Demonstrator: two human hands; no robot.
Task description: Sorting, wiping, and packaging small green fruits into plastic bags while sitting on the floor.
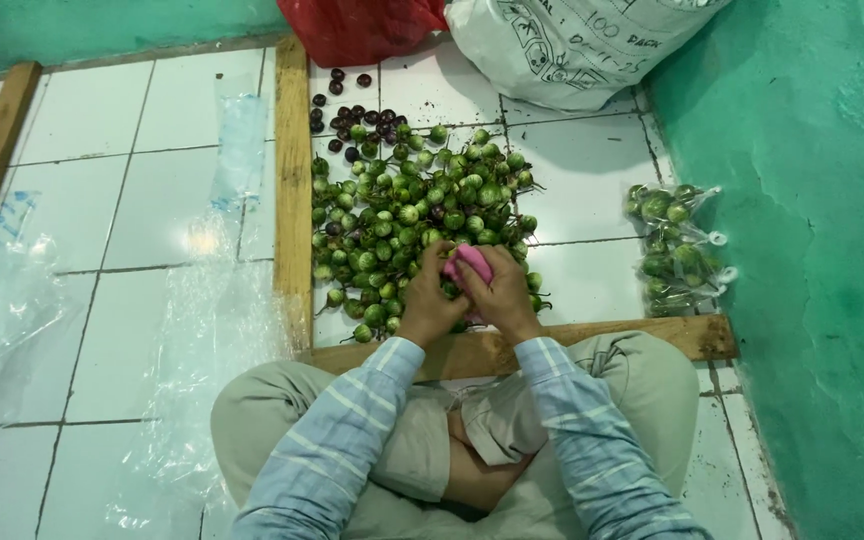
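Pink bundle [472, 262], mostly hidden, gripped by both hands, left [430, 300] and right [502, 295], over green eggplants [412, 215]

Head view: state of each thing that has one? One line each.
Left hand: closed on the pink object, over the pile.
Right hand: closed on the same pink object.
Pink object: held between both hands, mostly covered.
Green eggplants: loose, heaped on the tile floor.
Dark purple eggplants: loose, scattered behind the heap.
Clear bags of eggplants: filled, tied shut.
White sack: whether open cannot be told.
Plastic sheets: empty, lying flat.
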